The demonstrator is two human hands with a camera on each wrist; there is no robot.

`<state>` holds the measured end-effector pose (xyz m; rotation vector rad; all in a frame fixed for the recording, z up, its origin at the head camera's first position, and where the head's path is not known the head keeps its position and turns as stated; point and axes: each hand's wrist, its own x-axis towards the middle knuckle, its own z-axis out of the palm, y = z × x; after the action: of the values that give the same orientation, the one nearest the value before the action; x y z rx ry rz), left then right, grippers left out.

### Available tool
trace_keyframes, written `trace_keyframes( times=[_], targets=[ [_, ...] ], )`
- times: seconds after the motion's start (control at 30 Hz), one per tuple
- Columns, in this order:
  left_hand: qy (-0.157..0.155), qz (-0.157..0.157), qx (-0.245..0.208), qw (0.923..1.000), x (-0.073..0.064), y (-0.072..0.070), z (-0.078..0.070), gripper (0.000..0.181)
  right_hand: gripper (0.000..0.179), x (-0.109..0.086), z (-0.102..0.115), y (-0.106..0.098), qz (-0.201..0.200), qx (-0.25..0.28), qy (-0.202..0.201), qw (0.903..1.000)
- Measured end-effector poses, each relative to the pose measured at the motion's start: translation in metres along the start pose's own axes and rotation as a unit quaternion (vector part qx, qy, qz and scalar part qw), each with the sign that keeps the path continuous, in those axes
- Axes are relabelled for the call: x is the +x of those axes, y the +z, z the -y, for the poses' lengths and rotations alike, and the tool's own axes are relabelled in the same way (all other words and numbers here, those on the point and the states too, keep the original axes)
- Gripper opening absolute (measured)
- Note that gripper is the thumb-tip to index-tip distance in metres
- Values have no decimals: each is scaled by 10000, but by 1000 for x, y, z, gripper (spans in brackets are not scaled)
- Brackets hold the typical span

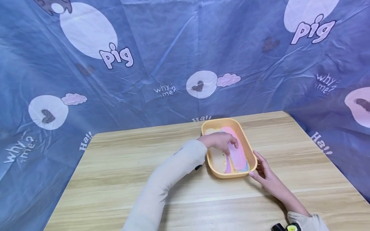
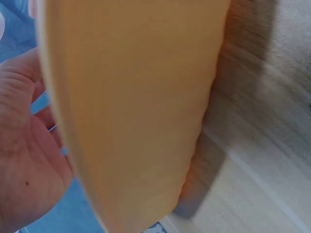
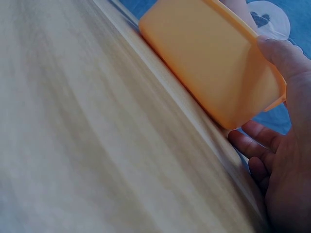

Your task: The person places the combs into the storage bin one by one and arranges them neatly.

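Observation:
A yellow-orange plastic bin (image 1: pixel 222 175) with rounded corners stands on the table. Inside lie flat pastel pieces: a pink comb-like piece (image 1: pixel 238 157) with a fine-toothed edge, and a cream one (image 1: pixel 216 160), also toothed. My left hand (image 1: pixel 221 141) reaches over the bin's left rim, its fingers loosely bent above the pieces with nothing visible between them. In the left wrist view the bin's wall (image 2: pixel 131 111) hides most of its fingers. My right hand (image 1: pixel 267 178) holds the bin's near right corner, thumb at the rim and fingers along the outer wall (image 3: pixel 209 63).
The wood-grain table (image 1: pixel 115 179) extends around the bin. Behind and beside it hangs a blue printed cloth (image 1: pixel 162 64), close to the bin's far end. The left sleeve (image 1: pixel 170 173) crosses the table's middle.

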<state>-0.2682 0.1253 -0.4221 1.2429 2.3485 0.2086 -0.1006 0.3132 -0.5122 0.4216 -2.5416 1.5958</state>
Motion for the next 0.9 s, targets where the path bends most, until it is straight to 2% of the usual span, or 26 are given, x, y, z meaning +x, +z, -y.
trace_keyframes(
  times=[0.2, 0.53, 0.9],
  targets=[
    [-31, -120, 282, 9995, 1, 6, 0, 45, 79, 1, 0, 1, 22, 26, 35, 10000],
    [-279, -447, 818, 9953, 4, 12, -3, 47, 79, 1, -1, 2, 10, 11, 40, 10000],
    [-313, -715, 1714, 9821, 8, 14, -1, 48, 79, 1, 1, 2, -12, 16, 54, 10000]
  ],
)
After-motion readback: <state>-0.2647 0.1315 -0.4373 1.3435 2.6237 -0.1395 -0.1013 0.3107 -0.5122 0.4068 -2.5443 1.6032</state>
